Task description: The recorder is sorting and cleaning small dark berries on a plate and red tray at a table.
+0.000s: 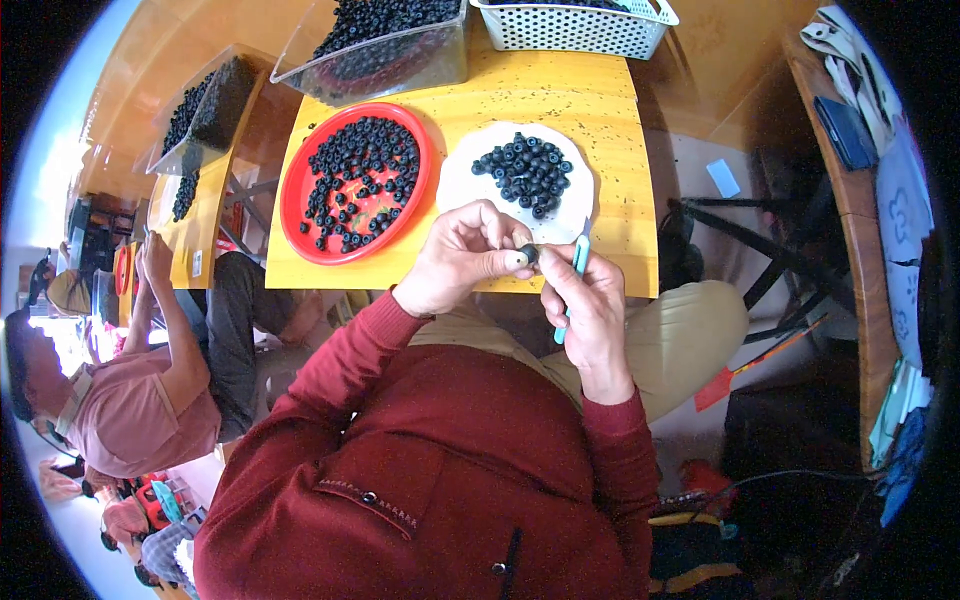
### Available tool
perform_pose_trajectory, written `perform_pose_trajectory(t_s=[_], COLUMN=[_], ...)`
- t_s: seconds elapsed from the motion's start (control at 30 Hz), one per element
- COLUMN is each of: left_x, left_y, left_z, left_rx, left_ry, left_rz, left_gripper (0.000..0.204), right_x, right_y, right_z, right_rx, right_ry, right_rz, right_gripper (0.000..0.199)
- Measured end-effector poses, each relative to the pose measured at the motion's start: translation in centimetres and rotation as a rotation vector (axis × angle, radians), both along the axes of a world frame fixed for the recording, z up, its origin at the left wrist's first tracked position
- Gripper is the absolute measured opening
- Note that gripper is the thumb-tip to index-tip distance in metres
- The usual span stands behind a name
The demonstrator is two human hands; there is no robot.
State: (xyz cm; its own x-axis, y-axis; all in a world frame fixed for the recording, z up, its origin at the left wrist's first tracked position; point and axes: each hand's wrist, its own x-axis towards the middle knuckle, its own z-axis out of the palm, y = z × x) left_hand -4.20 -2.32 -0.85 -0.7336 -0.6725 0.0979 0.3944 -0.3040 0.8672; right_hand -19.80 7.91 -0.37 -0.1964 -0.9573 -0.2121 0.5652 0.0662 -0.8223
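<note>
Small dark round part (529, 255), ring-like with a pale centre, pinched at the fingertips of the left hand (468, 258), just in front of the near edge of the yellow wooden table (600, 110). Too round and small to show a long axis; its pale face turns toward the right hand (590, 310).

Largest first. Table top speckled with dark flecks. At its far edge, a clear plastic tub (385, 45) full of dark pieces, and beside it a white perforated plastic basket (575, 25). Nearer, a round red plastic plate (357, 183) spread with many of the same dark round parts. To its right, touching or nearly so, a white round plate (465, 180) with a smaller heap of them.

Left hand curled, thumb and forefinger closed on the part. Right hand closed round a slim teal-handled tool (576, 266), handle running down through the fist, tip upward just beside the part. Whether tip touches part: cannot tell.

Another person in pink sits at left.
</note>
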Motion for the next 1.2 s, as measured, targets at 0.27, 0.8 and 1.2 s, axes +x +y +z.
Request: perform_pose_trajectory(t_s=[0.27, 0.8, 1.2], left_x=[0.9, 1.3, 1.3], left_y=[-0.2, -0.3, 0.3], left_z=[-0.1, -0.2, 1.7], left_rx=[0.092, 0.083, -0.001], left_ry=[0.100, 0.123, 0.088], left_rz=[-0.010, 0.013, -0.048], left_gripper=[0.017, 0.016, 0.028], right_x=[0.8, 1.4, 0.1], right_y=[0.2, 0.3, 1.1], right_z=[1.0, 2.0, 1.9], right_rx=[-0.119, -0.257, -0.224], right_ry=[0.634, 0.984, 0.918], right_rz=[-0.075, -0.089, -0.032], right_gripper=[0.034, 0.027, 0.028])
